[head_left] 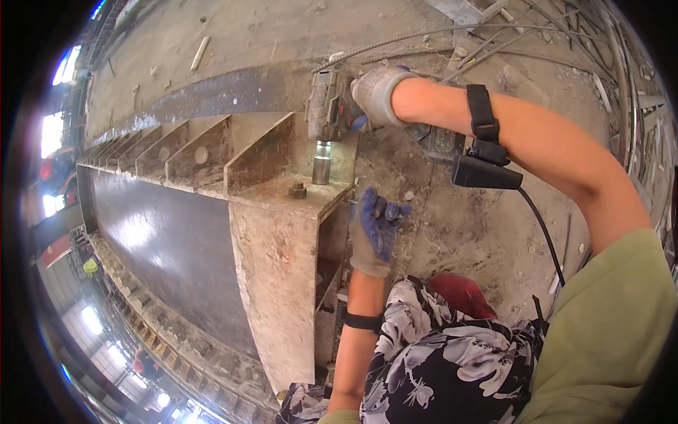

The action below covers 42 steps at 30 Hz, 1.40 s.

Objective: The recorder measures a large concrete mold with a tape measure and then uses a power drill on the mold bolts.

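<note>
My right hand, in a grey and blue work glove, is closed round the handle of a cordless impact wrench. The wrench points down, and its long metal socket stands on the flange near the corner of a steel formwork panel. What lies inside the socket is hidden. Beside it, a rusty bolt head sticks up from the same flange. Just right of the panel's corner is my left hand, gloved alike, with its palm turned up. Its fingers are loosely bent and apart, and I see nothing in them.
Triangular stiffener plates line the panel's flange toward the far left. Steel rebars lie on the dusty ground at the upper right. A black cable hangs from a device strapped to my right forearm. My patterned trousers fill the lower middle.
</note>
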Each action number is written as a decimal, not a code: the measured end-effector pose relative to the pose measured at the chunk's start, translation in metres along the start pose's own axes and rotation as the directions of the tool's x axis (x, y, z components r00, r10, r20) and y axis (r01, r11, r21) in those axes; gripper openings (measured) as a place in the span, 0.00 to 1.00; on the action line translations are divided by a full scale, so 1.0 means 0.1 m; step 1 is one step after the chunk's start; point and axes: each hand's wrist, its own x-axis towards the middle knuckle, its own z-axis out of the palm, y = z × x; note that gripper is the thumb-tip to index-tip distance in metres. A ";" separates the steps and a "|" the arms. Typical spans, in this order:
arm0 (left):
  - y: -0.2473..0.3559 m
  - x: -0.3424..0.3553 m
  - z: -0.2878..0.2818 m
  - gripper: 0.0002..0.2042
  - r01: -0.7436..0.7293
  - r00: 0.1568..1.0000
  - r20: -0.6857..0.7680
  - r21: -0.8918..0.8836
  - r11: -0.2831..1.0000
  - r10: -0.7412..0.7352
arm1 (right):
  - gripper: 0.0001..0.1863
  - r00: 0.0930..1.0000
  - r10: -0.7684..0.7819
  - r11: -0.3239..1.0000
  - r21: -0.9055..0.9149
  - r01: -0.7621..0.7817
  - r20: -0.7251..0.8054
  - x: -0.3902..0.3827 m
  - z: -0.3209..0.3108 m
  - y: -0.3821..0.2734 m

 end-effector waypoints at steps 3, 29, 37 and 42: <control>-0.02 0.00 -0.01 0.10 -0.002 1.000 -0.023 0.014 1.000 0.002 | 0.27 1.000 0.012 1.000 -0.011 -0.012 0.008 -0.01 -0.02 -0.03; -0.05 -0.16 -0.40 0.17 -0.192 0.877 -0.390 0.254 0.948 0.282 | 0.21 0.865 0.200 0.811 0.573 0.118 -0.460 -1.14 0.24 0.02; 0.10 0.29 -1.06 0.09 -0.335 0.860 -0.429 -0.067 0.940 0.276 | 0.20 0.972 0.219 0.703 0.704 -0.100 -0.081 -1.86 1.08 -0.13; 0.44 0.55 -1.40 0.09 -0.166 0.985 0.005 -0.250 0.954 0.173 | 0.19 0.987 0.158 0.984 0.089 -0.157 -0.003 -1.76 0.84 -0.09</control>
